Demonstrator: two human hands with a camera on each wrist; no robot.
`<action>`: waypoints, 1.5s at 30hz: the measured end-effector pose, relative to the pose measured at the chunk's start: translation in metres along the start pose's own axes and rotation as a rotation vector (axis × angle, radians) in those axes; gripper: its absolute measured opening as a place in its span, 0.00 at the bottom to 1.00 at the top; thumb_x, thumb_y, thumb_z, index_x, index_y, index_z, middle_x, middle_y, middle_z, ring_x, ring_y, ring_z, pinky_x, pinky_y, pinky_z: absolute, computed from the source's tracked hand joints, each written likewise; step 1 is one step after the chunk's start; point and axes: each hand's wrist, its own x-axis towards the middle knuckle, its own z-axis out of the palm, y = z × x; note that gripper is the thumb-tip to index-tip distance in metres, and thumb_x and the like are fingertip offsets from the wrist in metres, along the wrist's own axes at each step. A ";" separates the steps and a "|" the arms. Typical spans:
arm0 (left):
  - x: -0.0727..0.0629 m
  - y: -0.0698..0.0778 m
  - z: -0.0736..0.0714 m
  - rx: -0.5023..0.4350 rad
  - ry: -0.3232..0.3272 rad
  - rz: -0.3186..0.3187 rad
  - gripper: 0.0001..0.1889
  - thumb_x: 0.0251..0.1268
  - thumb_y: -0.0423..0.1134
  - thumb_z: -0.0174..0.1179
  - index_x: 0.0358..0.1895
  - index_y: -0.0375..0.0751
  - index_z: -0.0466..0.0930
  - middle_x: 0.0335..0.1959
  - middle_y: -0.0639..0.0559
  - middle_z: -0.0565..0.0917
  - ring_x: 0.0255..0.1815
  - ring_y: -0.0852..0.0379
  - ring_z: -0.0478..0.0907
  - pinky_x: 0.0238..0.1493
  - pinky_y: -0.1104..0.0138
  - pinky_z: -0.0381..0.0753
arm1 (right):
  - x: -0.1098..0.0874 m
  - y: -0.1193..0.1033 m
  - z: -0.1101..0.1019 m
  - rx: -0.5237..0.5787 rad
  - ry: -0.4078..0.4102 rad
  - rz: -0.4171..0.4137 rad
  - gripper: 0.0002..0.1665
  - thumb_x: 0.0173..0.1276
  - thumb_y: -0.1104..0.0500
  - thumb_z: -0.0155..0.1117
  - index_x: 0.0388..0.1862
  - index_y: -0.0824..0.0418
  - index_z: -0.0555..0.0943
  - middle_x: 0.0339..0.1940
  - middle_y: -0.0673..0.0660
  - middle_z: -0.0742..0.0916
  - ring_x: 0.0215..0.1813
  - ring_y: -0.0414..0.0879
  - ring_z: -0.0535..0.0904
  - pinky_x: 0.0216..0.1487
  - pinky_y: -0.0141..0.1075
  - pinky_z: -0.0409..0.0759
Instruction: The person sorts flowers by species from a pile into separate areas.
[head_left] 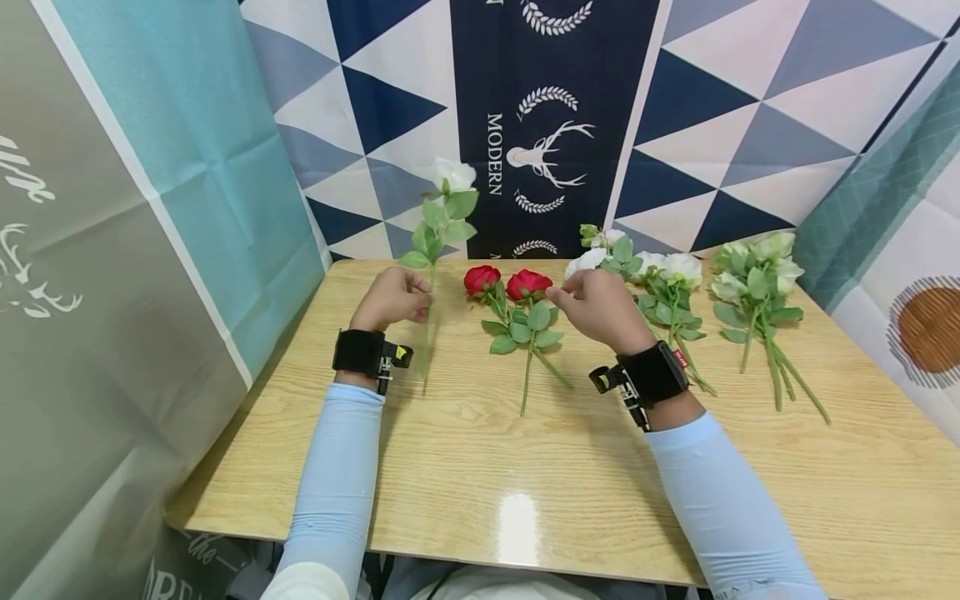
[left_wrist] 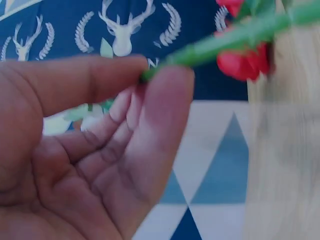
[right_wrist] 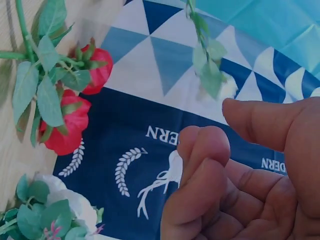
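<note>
My left hand (head_left: 393, 298) pinches the green stem (left_wrist: 225, 42) of a white rose (head_left: 454, 175) between thumb and fingers. The flower stands upright above the table, its leaves and bloom over the hand. My right hand (head_left: 600, 308) hovers just right of the two red roses (head_left: 527, 284), which lie on the table with their stems toward me. In the right wrist view a gap shows between the right thumb (right_wrist: 270, 120) and the loosely bent fingers, with nothing between them.
White roses (head_left: 681, 271) lie beyond and right of my right hand, partly behind it. Farther right is another bunch of pale roses (head_left: 757, 279) with crossed stems. The wooden table (head_left: 450, 467) meets a patterned cloth (head_left: 555, 167) at the back and a grey-and-teal cloth (head_left: 195, 208) on the left.
</note>
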 end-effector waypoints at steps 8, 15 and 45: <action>0.003 0.013 0.022 -0.077 -0.193 0.134 0.07 0.74 0.28 0.60 0.47 0.25 0.77 0.41 0.28 0.83 0.32 0.46 0.85 0.39 0.56 0.88 | -0.001 -0.010 0.007 0.019 0.029 -0.069 0.18 0.79 0.51 0.62 0.49 0.67 0.86 0.16 0.55 0.79 0.18 0.49 0.69 0.28 0.42 0.67; 0.005 0.018 0.042 -0.062 -0.325 0.229 0.04 0.74 0.29 0.61 0.44 0.30 0.78 0.36 0.34 0.83 0.34 0.45 0.86 0.43 0.49 0.87 | 0.001 -0.015 0.024 0.085 0.022 -0.130 0.14 0.77 0.54 0.65 0.47 0.64 0.88 0.28 0.56 0.86 0.27 0.48 0.79 0.34 0.42 0.75; 0.003 0.030 0.067 -0.135 -0.499 0.311 0.11 0.69 0.27 0.66 0.50 0.25 0.79 0.37 0.35 0.87 0.44 0.27 0.84 0.45 0.47 0.87 | 0.000 -0.024 0.045 0.495 0.085 -0.100 0.07 0.73 0.68 0.59 0.44 0.70 0.82 0.36 0.65 0.89 0.36 0.55 0.88 0.40 0.41 0.87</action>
